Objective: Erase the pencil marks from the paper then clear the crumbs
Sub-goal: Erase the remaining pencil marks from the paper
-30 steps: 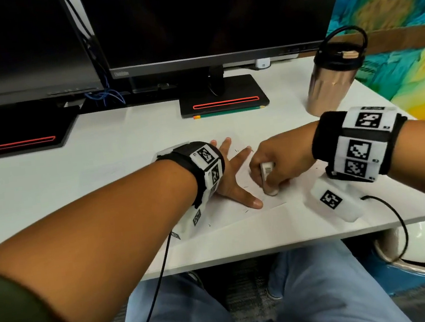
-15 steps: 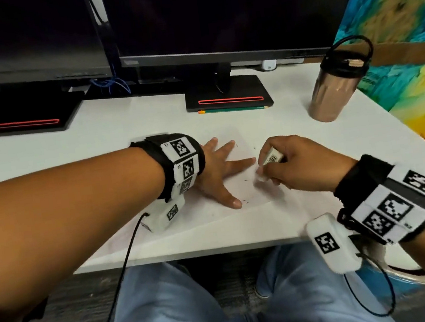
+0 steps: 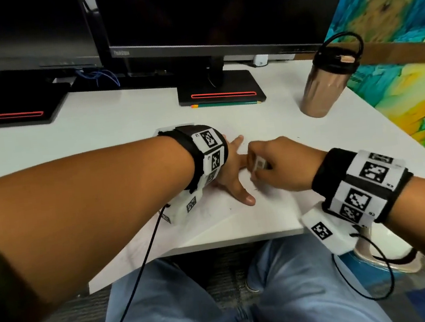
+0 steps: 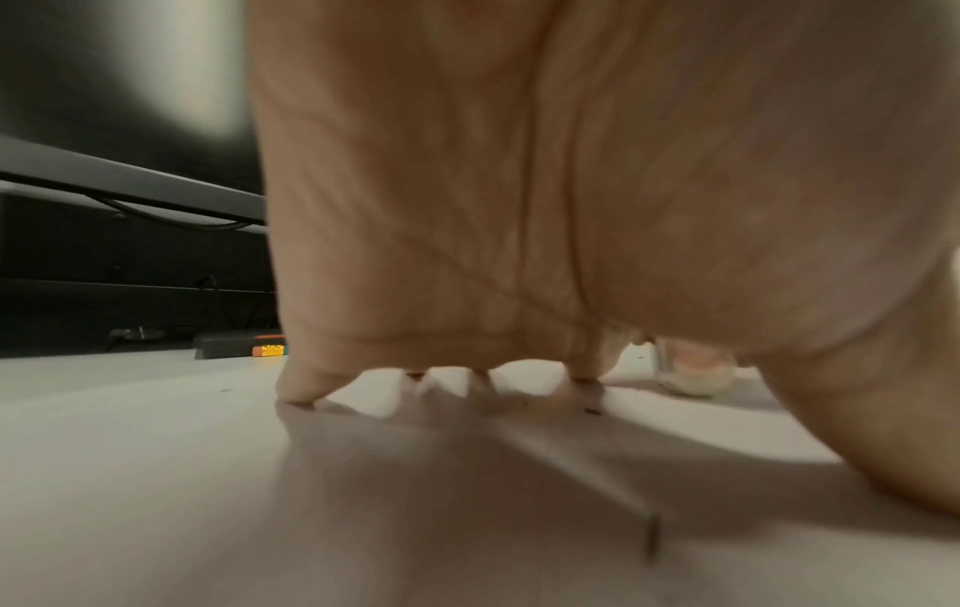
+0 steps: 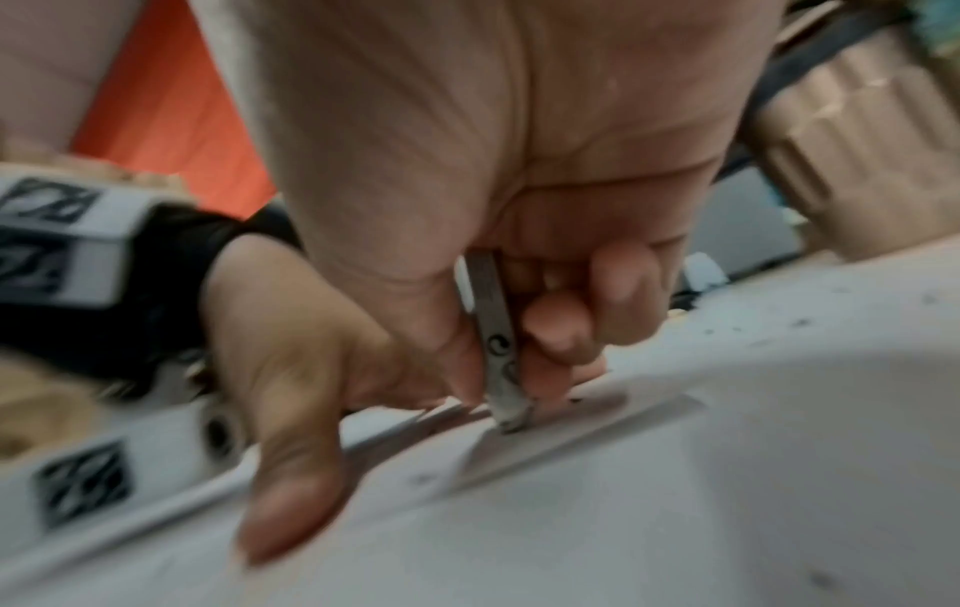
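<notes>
Pinching the eraser (image 3: 259, 166) near-upright, the right hand (image 3: 284, 164) presses its lower end onto the paper (image 3: 272, 201), apparently just beside the flat, spread fingers (image 3: 237, 141) of the left hand (image 3: 230, 174).

The tabletop (image 3: 110, 125) was evenly and brightly lit from overhead, and soft shadows were cast beneath the hands. Straight edges were bowed toward the borders of the head view. Both wrist views were dimmer and softened, and the right one was smeared by motion blur.
</notes>
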{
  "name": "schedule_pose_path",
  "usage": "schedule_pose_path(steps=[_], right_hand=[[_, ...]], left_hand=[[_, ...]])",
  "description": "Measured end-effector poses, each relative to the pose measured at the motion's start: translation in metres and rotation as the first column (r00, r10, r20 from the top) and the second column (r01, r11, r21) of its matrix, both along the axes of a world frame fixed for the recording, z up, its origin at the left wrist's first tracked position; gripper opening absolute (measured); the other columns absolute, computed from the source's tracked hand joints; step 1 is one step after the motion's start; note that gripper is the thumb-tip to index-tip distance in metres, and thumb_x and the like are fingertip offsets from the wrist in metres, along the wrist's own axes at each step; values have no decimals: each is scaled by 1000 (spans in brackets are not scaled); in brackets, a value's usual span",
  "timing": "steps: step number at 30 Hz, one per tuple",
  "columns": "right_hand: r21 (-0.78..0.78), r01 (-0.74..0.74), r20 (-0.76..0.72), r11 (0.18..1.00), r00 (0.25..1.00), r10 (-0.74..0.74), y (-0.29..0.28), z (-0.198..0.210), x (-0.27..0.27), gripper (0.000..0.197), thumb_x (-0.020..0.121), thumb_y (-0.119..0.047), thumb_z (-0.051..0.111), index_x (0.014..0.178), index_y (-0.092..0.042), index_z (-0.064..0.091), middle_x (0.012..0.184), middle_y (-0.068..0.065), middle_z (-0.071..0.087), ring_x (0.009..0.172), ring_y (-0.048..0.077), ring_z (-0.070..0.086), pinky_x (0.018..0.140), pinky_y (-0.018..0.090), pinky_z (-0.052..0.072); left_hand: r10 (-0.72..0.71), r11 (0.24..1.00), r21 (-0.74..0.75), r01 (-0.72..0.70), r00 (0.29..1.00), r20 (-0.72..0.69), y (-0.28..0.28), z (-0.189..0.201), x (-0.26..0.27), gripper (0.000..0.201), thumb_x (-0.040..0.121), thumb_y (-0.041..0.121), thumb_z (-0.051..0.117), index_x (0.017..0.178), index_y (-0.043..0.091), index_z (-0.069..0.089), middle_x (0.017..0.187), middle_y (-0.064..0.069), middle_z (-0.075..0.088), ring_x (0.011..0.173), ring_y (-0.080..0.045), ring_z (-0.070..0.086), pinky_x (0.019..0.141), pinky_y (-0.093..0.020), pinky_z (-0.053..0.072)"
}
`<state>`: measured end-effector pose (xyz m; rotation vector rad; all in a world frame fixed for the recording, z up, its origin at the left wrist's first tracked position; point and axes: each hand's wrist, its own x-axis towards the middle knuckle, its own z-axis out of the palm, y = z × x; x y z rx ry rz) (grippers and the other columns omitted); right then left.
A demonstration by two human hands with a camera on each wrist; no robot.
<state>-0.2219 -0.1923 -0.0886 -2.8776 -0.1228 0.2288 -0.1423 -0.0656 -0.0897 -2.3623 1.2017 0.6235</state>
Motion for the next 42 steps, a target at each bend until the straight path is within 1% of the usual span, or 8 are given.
schedule_pose_path(steps=[6,10,22,26,31,34,39,42], right_hand=[[-33,-2,10,999,1000,2,-10,6,8,9,88,-22,61,92,-22,53,84,-2,63,82,22,62,66,27,43],[57,-113,-119,992,986,119,0,4,3,11,86,-23,66,93,-21,58,91,-6,67,84,14,63,73,29,50],[15,-50,-61,999,997,51,-15,11,6,9,85,-21,65,88,-25,58,89,-4,70,83,17,64,76,36,53],[74,-152,-107,986,982,159,-2,2,-3,9,84,-23,66,90,-23,59,87,-6,67,80,14,63,71,29,51],[37,-64,-58,997,996,66,-15,7,2,9,84,-19,65,92,-23,61,88,-6,68,80,15,61,72,31,50],[75,-160,-89,984,982,166,-3,0,-6,10,84,-21,64,92,-24,59,86,-5,67,77,14,61,69,29,50],[12,-47,-41,999,998,48,-21,8,1,9,85,-19,64,92,-23,61,85,-6,67,77,15,62,69,30,50],[59,-153,-95,986,983,158,-4,1,-5,9,85,-21,64,91,-24,58,81,-8,63,71,9,59,64,25,47]], left_hand=[[1,999,-33,-1,1000,7,0,-4,-2,109,76,80,56,155,42,-9,162,-12,-26,150,-44,3,117,-57,15],[0,1000,0,0,1000,15,-1,0,-4,102,79,79,53,158,36,4,161,-11,-28,151,-39,-1,120,-48,11],[-12,999,-32,12,1000,5,0,-5,-3,109,75,81,56,156,43,-6,162,-13,-26,150,-44,4,118,-56,15],[-17,1000,17,16,1000,18,-1,-1,-4,100,78,80,53,158,38,9,162,-12,-27,151,-40,2,120,-50,14],[-17,1000,0,17,1000,14,-2,-5,-2,108,75,83,54,156,43,-6,162,-12,-27,150,-43,6,118,-56,16],[-23,999,27,22,1000,20,-2,-1,-2,99,77,82,53,157,41,10,162,-11,-28,151,-40,4,119,-51,15],[-26,1000,-11,26,999,20,-1,-4,-3,111,75,82,56,155,43,-11,162,-13,-26,150,-43,7,117,-56,18],[-35,999,24,34,999,19,-1,-1,-3,100,77,82,53,157,41,8,162,-12,-27,151,-40,6,119,-51,17]])
